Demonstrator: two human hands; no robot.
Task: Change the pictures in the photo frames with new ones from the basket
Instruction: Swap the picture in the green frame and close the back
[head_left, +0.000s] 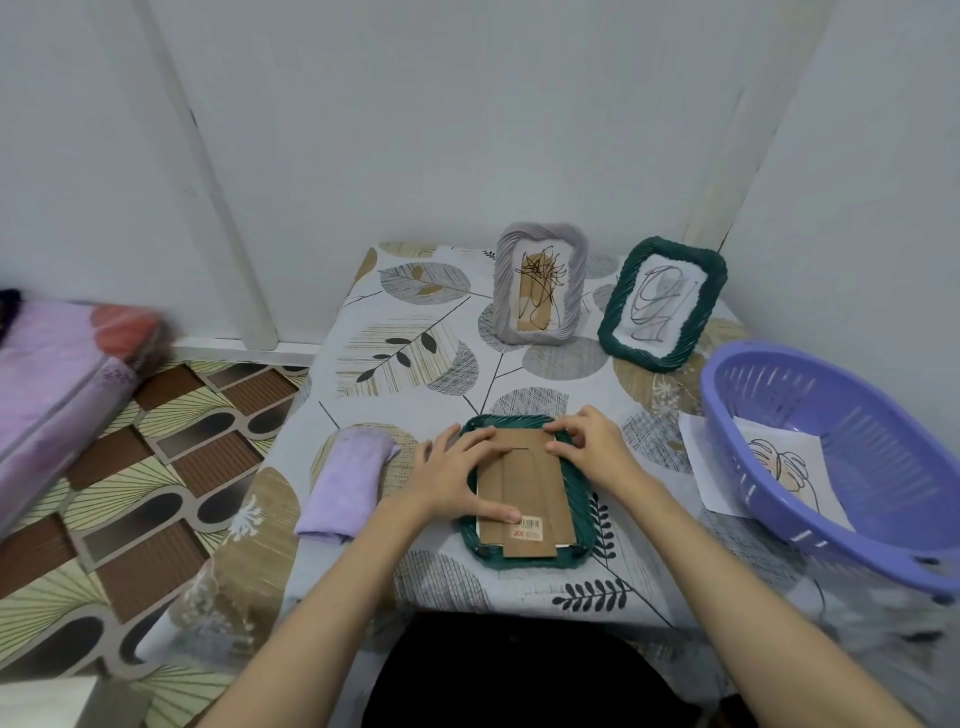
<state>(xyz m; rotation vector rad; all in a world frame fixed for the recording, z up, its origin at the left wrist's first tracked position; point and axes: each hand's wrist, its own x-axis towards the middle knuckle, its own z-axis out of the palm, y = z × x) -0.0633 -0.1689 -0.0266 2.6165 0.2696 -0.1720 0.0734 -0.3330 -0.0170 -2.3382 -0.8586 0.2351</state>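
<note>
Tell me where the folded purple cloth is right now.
In the head view, the purple cloth lies on the table at its left edge, just left of the left hand and the face-down green frame.

**Table and what rests on it**

A table (415, 364) under a leaf-print cloth carries 3 photo frames: a grey frame (540, 286) and a green frame (662, 304) standing at the back, another green frame (524, 488) lying face-down in front. A folded lilac cloth (345, 483) lies left; a purple basket (841, 457) sits right, partly on a paper sheet (698, 457).
</note>
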